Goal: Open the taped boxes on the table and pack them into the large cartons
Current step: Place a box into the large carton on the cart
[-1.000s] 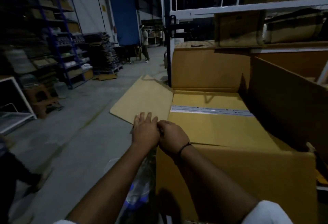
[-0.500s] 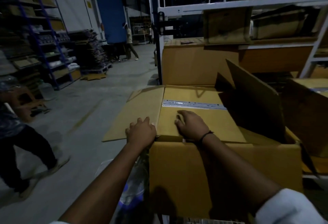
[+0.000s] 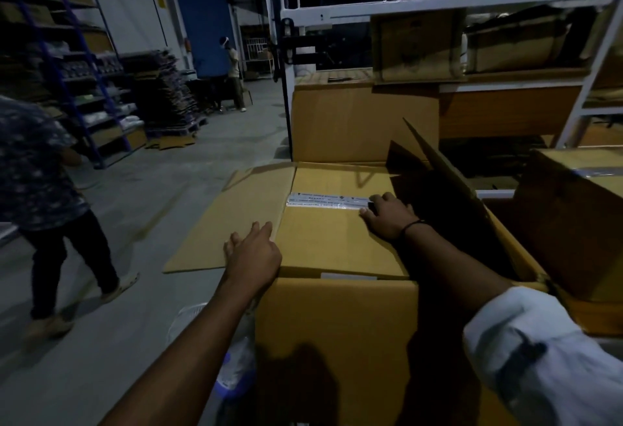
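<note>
A large brown carton stands in front of me with its flaps open. Its left flap lies out flat and its right flap stands up. Inside sits a brown box with a strip of printed tape across its top. My left hand rests flat, fingers apart, on the carton's near left corner where the left flap hinges. My right hand lies palm down on the inner box, fingertips at the right end of the tape. Neither hand holds anything.
Another carton stands behind. A taped box sits at right under a white rack holding more boxes. A person walks close on my left; another person stands far back. Blue shelving lines the left wall.
My right hand slid forward and right across the inner box's top to the tape's right end. My left hand opened its fingers on the corner. The person at left walked further in.
</note>
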A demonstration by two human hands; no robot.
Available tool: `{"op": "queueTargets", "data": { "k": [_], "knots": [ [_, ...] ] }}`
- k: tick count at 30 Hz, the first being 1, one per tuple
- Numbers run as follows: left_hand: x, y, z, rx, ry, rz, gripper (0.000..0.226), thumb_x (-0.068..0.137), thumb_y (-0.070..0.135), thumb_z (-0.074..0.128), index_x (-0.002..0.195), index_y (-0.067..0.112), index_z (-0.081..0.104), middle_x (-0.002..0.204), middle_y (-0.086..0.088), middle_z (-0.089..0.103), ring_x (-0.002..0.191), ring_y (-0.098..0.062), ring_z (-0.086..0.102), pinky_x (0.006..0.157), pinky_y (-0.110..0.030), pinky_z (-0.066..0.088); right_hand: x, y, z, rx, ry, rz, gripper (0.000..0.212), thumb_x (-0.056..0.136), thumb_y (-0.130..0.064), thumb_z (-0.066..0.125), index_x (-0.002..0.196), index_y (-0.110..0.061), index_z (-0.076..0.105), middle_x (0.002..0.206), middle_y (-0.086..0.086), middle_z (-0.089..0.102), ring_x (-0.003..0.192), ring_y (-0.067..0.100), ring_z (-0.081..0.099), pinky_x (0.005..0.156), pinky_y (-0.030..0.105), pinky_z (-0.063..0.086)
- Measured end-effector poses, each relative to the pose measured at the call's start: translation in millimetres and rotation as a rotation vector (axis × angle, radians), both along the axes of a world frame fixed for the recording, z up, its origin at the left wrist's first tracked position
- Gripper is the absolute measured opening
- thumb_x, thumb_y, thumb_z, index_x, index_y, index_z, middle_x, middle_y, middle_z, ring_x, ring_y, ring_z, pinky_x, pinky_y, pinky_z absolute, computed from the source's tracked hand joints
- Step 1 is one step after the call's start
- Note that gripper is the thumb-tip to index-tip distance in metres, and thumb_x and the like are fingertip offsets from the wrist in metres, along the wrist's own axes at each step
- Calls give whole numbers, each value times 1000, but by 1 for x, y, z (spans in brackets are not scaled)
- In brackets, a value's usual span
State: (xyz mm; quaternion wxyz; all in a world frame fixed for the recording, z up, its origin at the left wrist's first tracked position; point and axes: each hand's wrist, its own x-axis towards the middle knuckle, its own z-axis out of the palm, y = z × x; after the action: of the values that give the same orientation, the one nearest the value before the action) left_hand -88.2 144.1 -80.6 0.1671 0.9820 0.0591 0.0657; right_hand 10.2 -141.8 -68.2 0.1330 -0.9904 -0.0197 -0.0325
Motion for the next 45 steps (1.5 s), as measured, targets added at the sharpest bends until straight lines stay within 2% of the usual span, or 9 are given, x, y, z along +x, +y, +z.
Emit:
{"op": "queueTargets", "data": {
  "k": [9, 15, 21, 24, 26, 29, 35, 40, 45],
  "knots": [
    [3, -57, 51, 21, -240, -197, 52, 110, 30, 35, 160, 23, 28, 170, -4, 20, 156, -37, 12, 126, -48, 15, -2, -15, 32, -179, -23, 91, 48, 100, -54, 37, 128, -20, 56, 132, 9, 51, 126, 31, 42, 112, 60, 22],
    [17, -105, 88, 96, -289, -317, 54, 110, 34, 37, 161, 21, 27, 171, -4, 15, 157, -35, 7, 126, -47, 14, -28, -21, 88, -27, -421, 177, 37, 103, -52, 40, 101, -21, 59, 103, 1, 47, 100, 24, 48, 95, 49, 34],
    [14, -133, 113, 87, -542, -370, 40, 109, 34, 37, 144, 20, 52, 144, -5, 58, 144, -29, 40, 126, -48, 17, -69, -24, 123, -114, -481, 270, 42, 100, -58, 42, 111, -23, 61, 110, -1, 52, 97, 18, 50, 87, 41, 43],
    [0, -135, 127, 97, -650, -401, 25, 107, 34, 41, 103, 23, 64, 87, 4, 61, 87, -19, 59, 92, -40, 48, -94, -22, 144, -66, -426, 272, 37, 102, -51, 46, 106, -19, 66, 104, 0, 59, 87, 16, 57, 73, 31, 50],
    [-11, -134, 138, 91, -657, -385, 35, 108, 41, 39, 88, 23, 61, 70, 6, 52, 63, -14, 51, 58, -30, 39, -110, -21, 157, 95, -306, 246, 35, 104, -46, 46, 101, -19, 68, 96, 3, 67, 83, 18, 65, 74, 37, 59],
    [-26, -127, 154, 119, -589, -342, 48, 107, 47, 39, 73, 21, 59, 61, 2, 50, 51, -11, 45, 47, -25, 27, -131, -16, 178, 242, -88, 159, 28, 104, -40, 48, 97, -20, 65, 98, 5, 69, 85, 17, 67, 75, 31, 59],
    [-58, -112, 186, 155, -90, -432, 39, 103, 42, 41, 76, 17, 56, 73, -2, 51, 62, -18, 46, 57, -30, 35, -181, 1, 206, -3, 188, 126, 32, 106, -39, 42, 120, -16, 59, 109, 5, 60, 93, 20, 54, 74, 34, 40],
    [-100, -103, 184, 87, 262, -642, 37, 107, 46, 39, 96, 20, 64, 89, -1, 60, 79, -16, 56, 68, -33, 41, -238, 13, 198, -165, 343, 160, 36, 110, -24, 34, 140, -12, 50, 141, 12, 49, 126, 28, 50, 100, 37, 45],
    [-125, -94, 132, 150, 489, -794, 38, 105, 56, 40, 119, 31, 65, 117, 1, 66, 103, -13, 62, 88, -35, 49, -273, 13, 141, -47, 567, 196, 41, 108, -39, 39, 148, -33, 44, 138, -6, 51, 103, 4, 49, 76, 20, 38]
  ]
}}
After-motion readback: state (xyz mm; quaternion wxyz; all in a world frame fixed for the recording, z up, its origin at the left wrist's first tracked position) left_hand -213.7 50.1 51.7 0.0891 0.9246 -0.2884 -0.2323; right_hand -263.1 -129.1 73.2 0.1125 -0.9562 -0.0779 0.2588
